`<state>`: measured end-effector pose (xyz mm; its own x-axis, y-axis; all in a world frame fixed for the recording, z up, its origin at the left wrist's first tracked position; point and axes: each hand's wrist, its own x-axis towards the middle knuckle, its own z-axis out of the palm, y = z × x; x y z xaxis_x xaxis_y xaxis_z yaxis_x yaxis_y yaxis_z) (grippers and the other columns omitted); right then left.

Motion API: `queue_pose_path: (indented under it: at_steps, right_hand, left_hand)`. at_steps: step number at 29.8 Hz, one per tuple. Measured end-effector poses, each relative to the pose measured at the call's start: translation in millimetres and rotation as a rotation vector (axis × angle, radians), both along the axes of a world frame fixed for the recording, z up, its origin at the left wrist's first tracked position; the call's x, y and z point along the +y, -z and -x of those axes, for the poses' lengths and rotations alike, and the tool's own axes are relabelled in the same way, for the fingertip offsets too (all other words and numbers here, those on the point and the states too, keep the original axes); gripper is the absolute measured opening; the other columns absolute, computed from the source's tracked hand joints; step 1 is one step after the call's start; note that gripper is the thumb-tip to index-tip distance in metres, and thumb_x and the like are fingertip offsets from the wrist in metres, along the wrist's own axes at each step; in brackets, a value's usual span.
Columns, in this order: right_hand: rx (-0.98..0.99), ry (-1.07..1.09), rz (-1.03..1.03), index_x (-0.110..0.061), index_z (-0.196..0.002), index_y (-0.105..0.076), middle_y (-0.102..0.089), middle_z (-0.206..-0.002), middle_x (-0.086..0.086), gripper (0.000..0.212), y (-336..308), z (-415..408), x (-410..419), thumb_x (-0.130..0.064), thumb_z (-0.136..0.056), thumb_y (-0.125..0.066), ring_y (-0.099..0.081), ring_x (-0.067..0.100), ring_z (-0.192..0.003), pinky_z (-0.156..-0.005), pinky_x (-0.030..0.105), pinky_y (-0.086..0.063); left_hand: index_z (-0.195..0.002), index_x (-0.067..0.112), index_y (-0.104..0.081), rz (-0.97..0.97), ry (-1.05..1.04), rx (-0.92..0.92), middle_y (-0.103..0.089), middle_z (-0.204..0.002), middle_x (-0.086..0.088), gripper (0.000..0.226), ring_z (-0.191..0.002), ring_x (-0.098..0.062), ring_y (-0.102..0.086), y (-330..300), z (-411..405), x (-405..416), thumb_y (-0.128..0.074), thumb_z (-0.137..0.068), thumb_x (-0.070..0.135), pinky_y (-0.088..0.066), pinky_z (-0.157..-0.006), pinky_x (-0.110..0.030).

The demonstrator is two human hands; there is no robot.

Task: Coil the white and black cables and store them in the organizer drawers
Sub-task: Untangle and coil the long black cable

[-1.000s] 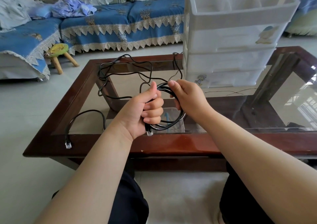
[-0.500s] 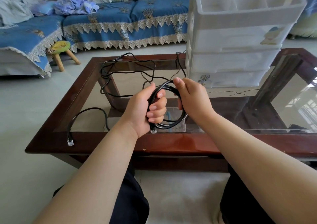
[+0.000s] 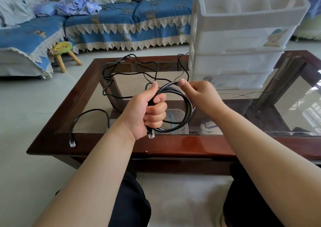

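My left hand [image 3: 149, 110] grips a coil of black cable [image 3: 186, 112] above the table's near side; a clear plug [image 3: 150, 134] sticks out below my fist. At the top of the coil my right hand [image 3: 201, 94] pinches a strand. The loose remainder of the black cable [image 3: 132, 73] sprawls over the glass toward the far edge, and its other plug [image 3: 72, 142] lies on the wooden frame at the near left. The white organizer [image 3: 241, 40], with three shut drawers and an open top tray, stands at the table's far right. No white cable is in view.
The glass-topped table has a dark wooden frame [image 3: 173, 146]. A clear box [image 3: 177, 117] sits below the glass. A thin dark wire [image 3: 243, 94] lies on the glass by the organizer. A blue sofa [image 3: 121, 21] and a small stool [image 3: 64, 53] stand beyond the table.
My right hand has slid from the coil's right side up to its top, now pinching a strand there. My left hand keeps its grip.
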<state>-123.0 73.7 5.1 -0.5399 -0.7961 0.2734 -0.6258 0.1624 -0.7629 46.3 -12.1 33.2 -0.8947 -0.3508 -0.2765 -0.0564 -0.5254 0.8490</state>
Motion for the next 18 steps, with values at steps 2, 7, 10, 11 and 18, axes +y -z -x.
queue_pose_path:
  at_steps: [2,7,10,11,18]
  right_hand:
    - [-0.061,-0.062,-0.039,-0.009,-0.060,-0.055,-0.041,-0.051,-0.002,0.066,-3,8,3,-0.068,-0.082,-0.034,-0.040,0.012,-0.050,-0.058,0.030,-0.033]
    - [0.101,-0.109,-0.123,-0.010,-0.073,-0.061,-0.059,-0.064,-0.006,0.064,-6,22,12,-0.065,-0.086,-0.029,-0.051,0.003,-0.058,-0.060,0.028,-0.038]
    - [0.131,-0.142,-0.131,-0.016,-0.075,-0.055,-0.060,-0.071,0.004,0.056,-5,27,16,-0.063,-0.090,-0.029,-0.052,0.012,-0.067,-0.065,0.032,-0.040]
    - [0.129,-0.165,-0.182,-0.018,-0.077,-0.054,-0.060,-0.075,0.004,0.056,-3,29,16,-0.065,-0.090,-0.027,-0.054,0.017,-0.073,-0.069,0.035,-0.042]
    - [0.145,-0.057,-0.222,-0.023,-0.077,-0.052,-0.053,-0.063,-0.002,0.029,4,34,20,-0.045,-0.095,-0.045,-0.048,0.015,-0.062,-0.060,0.030,-0.037]
  left_hand:
    - [-0.058,0.021,-0.038,-0.023,-0.039,0.042,-0.021,-0.040,0.011,0.045,-0.033,-0.003,-0.013,-2,-5,-6,-0.039,-0.095,0.046,-0.008,-0.034,-0.017]
    - [-0.059,0.022,-0.040,-0.074,-0.146,0.157,-0.025,-0.038,0.012,0.033,-0.032,-0.003,-0.011,-6,-18,-24,-0.044,-0.090,0.033,-0.008,-0.032,-0.017]
    - [-0.062,0.022,-0.040,-0.180,-0.206,0.273,-0.028,-0.037,0.009,0.030,-0.034,-0.006,-0.009,-4,-25,-34,-0.043,-0.091,0.030,-0.012,-0.030,-0.016]
    - [-0.063,0.022,-0.040,-0.251,-0.232,0.347,-0.030,-0.037,0.008,0.029,-0.034,-0.005,-0.011,-3,-28,-39,-0.043,-0.091,0.028,-0.015,-0.028,-0.016]
    - [-0.057,0.018,-0.042,-0.436,-0.675,0.420,-0.026,-0.044,0.008,0.045,-0.031,-0.007,-0.020,1,-46,-68,-0.034,-0.100,0.029,-0.014,-0.033,-0.016]
